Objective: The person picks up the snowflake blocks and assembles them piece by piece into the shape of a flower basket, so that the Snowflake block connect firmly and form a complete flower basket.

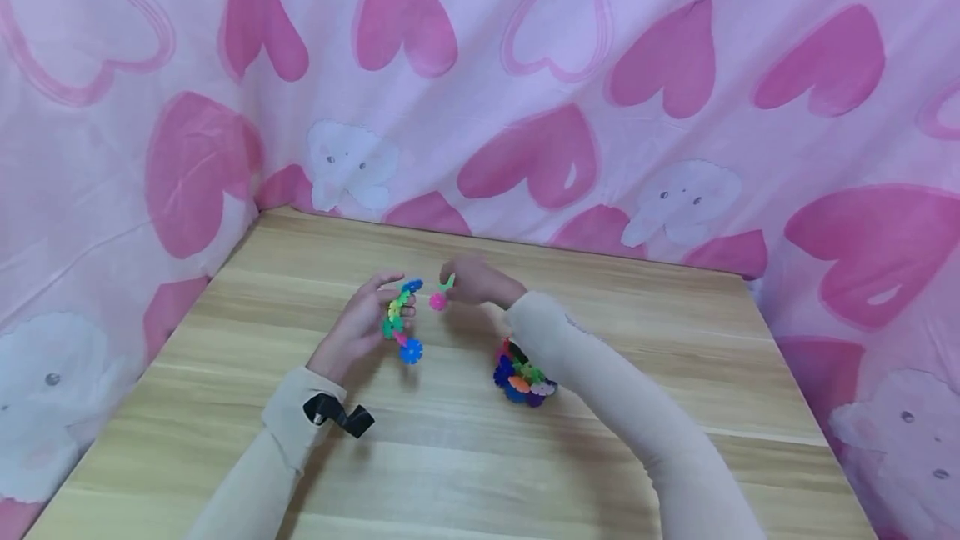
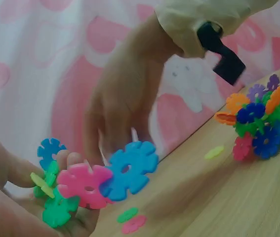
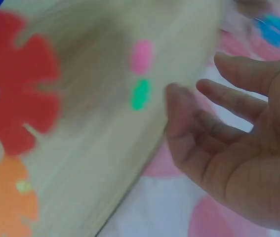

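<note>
My left hand point(image 1: 360, 322) grips a short chain of snowflake discs point(image 1: 393, 325) in blue, yellow, green and pink. In the left wrist view a pink disc point(image 2: 83, 185) and a blue disc point(image 2: 142, 170) stick out past the fingers. To the right of it, my right hand point(image 1: 483, 280) hovers over the table, fingers loosely bent and holding nothing in the right wrist view. Close under its fingertips lie a loose pink disc point(image 1: 438, 302) and a loose green disc point(image 1: 447, 282).
A ball-like cluster of joined snowflake discs point(image 1: 517, 386) stands on the wooden table point(image 1: 435, 457) below the right forearm. Near it lies a loose yellow disc point(image 2: 214, 152). A pink heart-patterned curtain point(image 1: 480, 132) hangs behind and at both sides.
</note>
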Available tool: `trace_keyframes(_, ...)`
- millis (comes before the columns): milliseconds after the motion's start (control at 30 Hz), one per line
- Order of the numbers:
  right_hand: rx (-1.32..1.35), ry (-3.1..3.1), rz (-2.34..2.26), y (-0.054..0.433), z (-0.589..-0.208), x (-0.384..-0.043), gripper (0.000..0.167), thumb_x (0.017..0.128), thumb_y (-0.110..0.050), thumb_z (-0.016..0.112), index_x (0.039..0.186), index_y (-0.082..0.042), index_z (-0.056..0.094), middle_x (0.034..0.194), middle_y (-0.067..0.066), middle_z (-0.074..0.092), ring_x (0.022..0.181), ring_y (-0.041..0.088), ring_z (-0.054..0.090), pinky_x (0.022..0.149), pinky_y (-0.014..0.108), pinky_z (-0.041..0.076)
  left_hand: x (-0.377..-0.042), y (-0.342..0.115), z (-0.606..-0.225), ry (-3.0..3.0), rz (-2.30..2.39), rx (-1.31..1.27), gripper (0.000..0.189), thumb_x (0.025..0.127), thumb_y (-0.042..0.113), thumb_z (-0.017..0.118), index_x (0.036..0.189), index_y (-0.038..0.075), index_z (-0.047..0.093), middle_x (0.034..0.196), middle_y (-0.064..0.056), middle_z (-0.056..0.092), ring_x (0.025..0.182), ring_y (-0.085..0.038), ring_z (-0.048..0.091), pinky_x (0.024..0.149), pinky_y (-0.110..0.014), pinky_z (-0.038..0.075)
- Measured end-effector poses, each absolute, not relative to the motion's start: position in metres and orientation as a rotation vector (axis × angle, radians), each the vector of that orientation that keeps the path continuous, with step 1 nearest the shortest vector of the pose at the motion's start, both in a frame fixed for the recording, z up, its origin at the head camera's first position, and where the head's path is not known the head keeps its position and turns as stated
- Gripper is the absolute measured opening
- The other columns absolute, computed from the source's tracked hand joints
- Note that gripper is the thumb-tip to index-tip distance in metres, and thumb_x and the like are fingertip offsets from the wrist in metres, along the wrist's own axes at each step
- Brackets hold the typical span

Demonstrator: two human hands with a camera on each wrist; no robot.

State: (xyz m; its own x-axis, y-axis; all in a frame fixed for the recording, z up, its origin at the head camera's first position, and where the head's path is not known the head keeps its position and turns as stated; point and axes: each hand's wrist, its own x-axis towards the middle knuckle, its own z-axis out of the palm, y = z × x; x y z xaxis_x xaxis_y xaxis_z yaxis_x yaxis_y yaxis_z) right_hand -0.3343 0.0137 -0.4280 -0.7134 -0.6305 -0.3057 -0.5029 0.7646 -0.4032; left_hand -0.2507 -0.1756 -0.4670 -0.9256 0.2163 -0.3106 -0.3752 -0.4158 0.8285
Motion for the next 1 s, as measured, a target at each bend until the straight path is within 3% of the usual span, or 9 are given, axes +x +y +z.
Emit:
trace_keyframes(100, -0.814, 2.526, -0.219, 0.001, -0.443, -0.327, 0.04, 0.098, -0.015, 0.061, 0.138, -0.011, 0.056, 0.139, 0.014, 0.056, 0.123, 0.028, 0.057, 0.105, 0.046, 0.05, -0.259, -0.18, -0.482, 1.291, 2.401, -0.094, 0.04, 0.107, 0.02, 0.029, 0.147, 0.012, 0.029, 0.092, -0.002, 0.051, 0.076, -0.015, 0.05, 0.07, -0.026, 0.045)
trace_keyframes(233, -0.844, 2.591, 0.007, -0.011, -0.462, -0.319, 0.039, 0.101, -0.016, 0.054, 0.14, -0.018, 0.053, 0.129, 0.01, 0.052, 0.104, 0.023, 0.06, 0.092, 0.04, 0.057, -0.26, -0.176, -0.485, 1.155, 2.379, -0.048, 0.031, 0.107, 0.033, 0.037, 0.125, 0.011, 0.049, 0.082, 0.001, 0.051, 0.07, -0.013, 0.048, 0.065, -0.023, 0.042)
trace_keyframes(333, -0.882, 2.624, 0.032, -0.013, -0.469, -0.321, 0.028, 0.102, -0.014, 0.052, 0.129, -0.015, 0.059, 0.118, 0.009, 0.054, 0.093, 0.02, 0.058, 0.086, 0.033, 0.058, -0.252, -0.169, -0.473, 1.239, 2.331, -0.127, 0.028, 0.107, 0.037, 0.041, 0.101, 0.013, 0.055, 0.072, 0.003, 0.053, 0.063, -0.011, 0.052, 0.062, -0.022, 0.044)
trace_keyframes(433, -0.856, 2.616, -0.037, -0.012, -0.471, -0.326, 0.015, 0.1, -0.011, 0.056, 0.114, -0.015, 0.062, 0.11, 0.007, 0.056, 0.092, 0.019, 0.055, 0.084, 0.033, 0.054, -0.251, -0.165, -0.472, 1.321, 2.311, -0.187, 0.032, 0.107, 0.036, 0.042, 0.094, 0.012, 0.057, 0.068, 0.003, 0.053, 0.058, -0.011, 0.053, 0.056, -0.021, 0.043)
trace_keyframes(533, -0.808, 2.596, -0.092, -0.009, -0.471, -0.33, 0.011, 0.097, -0.007, 0.06, 0.105, -0.014, 0.059, 0.104, 0.006, 0.058, 0.091, 0.02, 0.055, 0.083, 0.033, 0.052, -0.251, -0.163, -0.472, 1.34, 2.308, -0.216, 0.03, 0.107, 0.034, 0.042, 0.096, 0.009, 0.053, 0.067, 0.003, 0.051, 0.056, -0.011, 0.051, 0.053, -0.021, 0.04)
trace_keyframes(800, -0.725, 2.549, -0.248, -0.006, -0.467, -0.339, 0.017, 0.09, -0.004, 0.065, 0.105, -0.012, 0.061, 0.098, 0.004, 0.061, 0.088, 0.021, 0.056, 0.078, 0.031, 0.051, -0.251, -0.162, -0.468, 1.352, 2.316, -0.241, 0.027, 0.107, 0.034, 0.042, 0.1, 0.011, 0.051, 0.068, 0.004, 0.052, 0.056, -0.01, 0.055, 0.054, -0.021, 0.044)
trace_keyframes(1000, -0.67, 2.494, -0.804, -0.001, -0.441, -0.34, 0.008, 0.091, -0.002, 0.063, 0.095, -0.003, 0.07, 0.095, 0.01, 0.069, 0.086, 0.024, 0.065, 0.072, 0.029, 0.058, -0.249, -0.165, -0.468, 1.335, 2.347, -0.223, 0.025, 0.108, 0.032, 0.039, 0.106, 0.011, 0.052, 0.066, 0.005, 0.049, 0.056, -0.011, 0.049, 0.059, -0.022, 0.044)
